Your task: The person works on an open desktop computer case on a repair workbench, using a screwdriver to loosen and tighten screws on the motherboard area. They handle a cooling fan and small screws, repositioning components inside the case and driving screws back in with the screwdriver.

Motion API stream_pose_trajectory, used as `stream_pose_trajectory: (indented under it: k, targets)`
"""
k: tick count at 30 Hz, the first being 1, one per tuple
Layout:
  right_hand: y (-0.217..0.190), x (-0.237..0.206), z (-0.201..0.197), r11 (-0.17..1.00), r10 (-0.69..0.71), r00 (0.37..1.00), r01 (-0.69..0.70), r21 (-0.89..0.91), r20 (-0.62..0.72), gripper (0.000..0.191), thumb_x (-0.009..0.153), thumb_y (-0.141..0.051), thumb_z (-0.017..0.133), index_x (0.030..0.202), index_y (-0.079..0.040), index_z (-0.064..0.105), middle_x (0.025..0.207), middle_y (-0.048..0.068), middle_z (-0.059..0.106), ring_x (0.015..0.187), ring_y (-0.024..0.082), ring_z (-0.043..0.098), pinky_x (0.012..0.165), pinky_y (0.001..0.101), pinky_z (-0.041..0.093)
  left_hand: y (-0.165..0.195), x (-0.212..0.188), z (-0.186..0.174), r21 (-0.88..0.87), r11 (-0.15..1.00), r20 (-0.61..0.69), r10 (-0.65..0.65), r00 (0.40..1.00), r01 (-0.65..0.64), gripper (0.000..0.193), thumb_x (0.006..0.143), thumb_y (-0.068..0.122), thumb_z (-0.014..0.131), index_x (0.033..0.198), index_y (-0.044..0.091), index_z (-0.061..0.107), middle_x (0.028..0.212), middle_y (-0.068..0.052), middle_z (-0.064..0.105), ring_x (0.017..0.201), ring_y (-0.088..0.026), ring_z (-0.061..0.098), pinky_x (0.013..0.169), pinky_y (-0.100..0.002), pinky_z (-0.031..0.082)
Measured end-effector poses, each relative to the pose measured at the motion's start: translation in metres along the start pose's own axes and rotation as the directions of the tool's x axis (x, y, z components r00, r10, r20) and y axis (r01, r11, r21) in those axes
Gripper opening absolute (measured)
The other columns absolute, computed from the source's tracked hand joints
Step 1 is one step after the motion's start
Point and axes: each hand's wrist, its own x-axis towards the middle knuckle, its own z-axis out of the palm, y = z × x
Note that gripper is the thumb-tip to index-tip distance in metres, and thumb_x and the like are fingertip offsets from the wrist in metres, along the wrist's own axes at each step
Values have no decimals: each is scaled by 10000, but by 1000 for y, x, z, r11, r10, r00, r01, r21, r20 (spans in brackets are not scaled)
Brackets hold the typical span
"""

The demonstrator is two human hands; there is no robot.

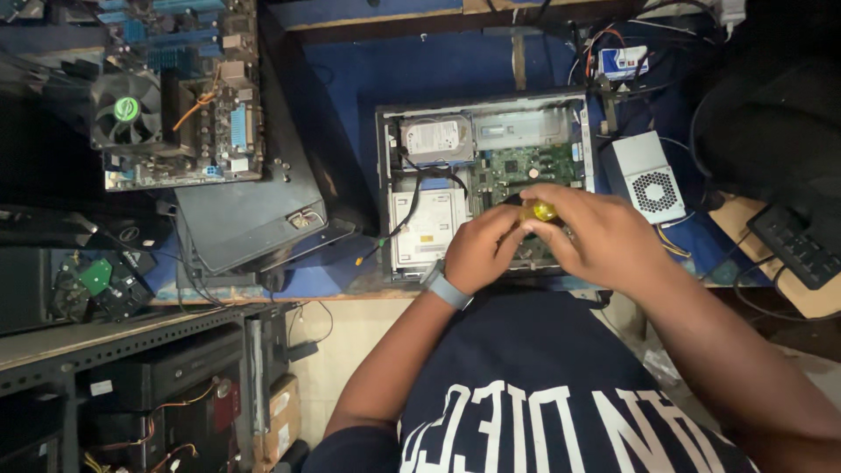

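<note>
Head view: right fingers (561,208) around yellow screwdriver handle (540,211)

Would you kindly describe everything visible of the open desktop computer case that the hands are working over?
The open grey metal desktop computer case lies flat on the blue worktop, side panel off. Inside show a silver hard drive at top left, a white labelled drive unit below it, a green circuit board to the right, and black cables between. The left hand and right hand hover over its lower right part, gripping a yellow-handled tool.
</note>
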Motion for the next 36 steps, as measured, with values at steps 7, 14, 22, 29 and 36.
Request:
stream_pose_trajectory:
  k: [7,14,22,29,36]
  targets:
    - [4,-5,4,999,-21,999,20,-25,-30,364,922,-187,747,1238,-43,638,1086,144,744,862,323,745,728,383,587,-10,-1,7,10,998,0,59,998,-59,205,1006,161,659,1180,53,659,1086,-151,693,934,-372,702,772,-421,572]
    - [9,-7,11,999,28,1000,-28,-27,2,374,901,-193,747,1233,-52,650,1082,138,749,871,326,746,732,390,590,-23,-3,12,14,999,27,39,999,-39,210,995,157,654,1174,47,649,1079,-148,696,916,-372,705,756,-426,572]
    - [-9,5,-14,964,-206,978,207,-164,22,418,860,-225,699,1246,-77,645,1105,191,730,908,345,747,761,386,589,-42,-5,13,124,992,157,4,988,-23,328,971,102,607,1298,87,621,1103,-164,713,966,-397,707,813,-465,570]
    - [-26,24,-27,729,445,710,67,-681,546,463,1040,-577,457,1183,-182,652,1025,-6,711,917,189,713,791,323,573,-9,-4,6,-93,985,-30,141,990,-143,513,857,174,759,1312,47,557,1173,-183,703,1043,-369,723,885,-427,580]
    - [-36,14,-52,862,-235,952,297,-411,194,338,805,-239,635,1071,-43,709,830,64,707,689,219,712,537,332,543,16,5,1,32,996,-33,90,995,-89,305,929,123,757,1206,21,678,1179,-178,719,1030,-348,730,877,-379,598]
